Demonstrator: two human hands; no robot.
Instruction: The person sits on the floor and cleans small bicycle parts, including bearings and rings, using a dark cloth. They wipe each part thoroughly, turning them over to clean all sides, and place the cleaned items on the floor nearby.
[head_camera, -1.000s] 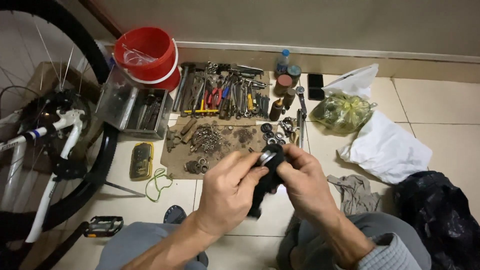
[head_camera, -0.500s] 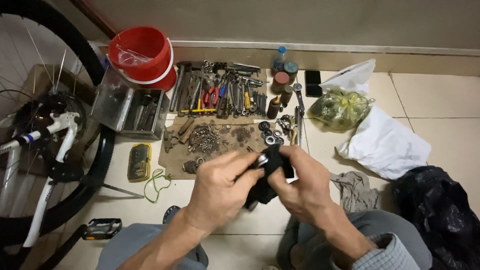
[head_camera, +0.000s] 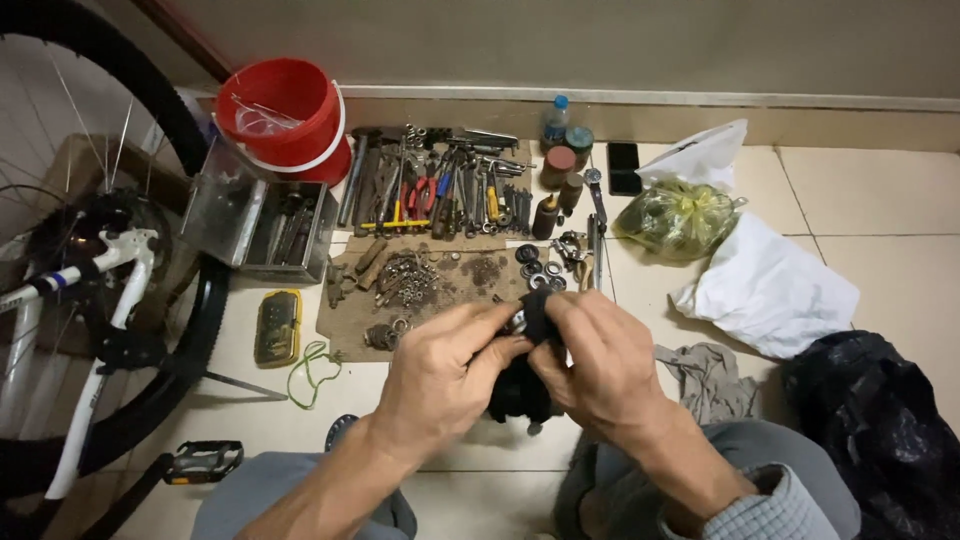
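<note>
Both my hands meet at the middle of the view, above the tiled floor. My left hand (head_camera: 445, 370) and my right hand (head_camera: 598, 365) together grip a black cloth (head_camera: 518, 385) wrapped around a small shiny metal part (head_camera: 517, 321), which shows at the top between my fingertips. The rest of the part is hidden by the cloth and fingers. Just beyond my hands lies a brown mat (head_camera: 440, 285) strewn with small metal bits and bearings.
A row of pliers, wrenches and other hand tools (head_camera: 440, 190) lies by the wall, with a red bucket (head_camera: 285, 110) and metal toolbox (head_camera: 255, 225) to the left. A bicycle wheel and white frame (head_camera: 95, 300) stand at far left. Plastic bags (head_camera: 765, 285), a grey rag (head_camera: 710, 375) and a black bag (head_camera: 880, 420) lie right.
My hands stayed together on the cloth and part, working it between the fingers, and the bundle has shifted slightly left and lower in the view.
</note>
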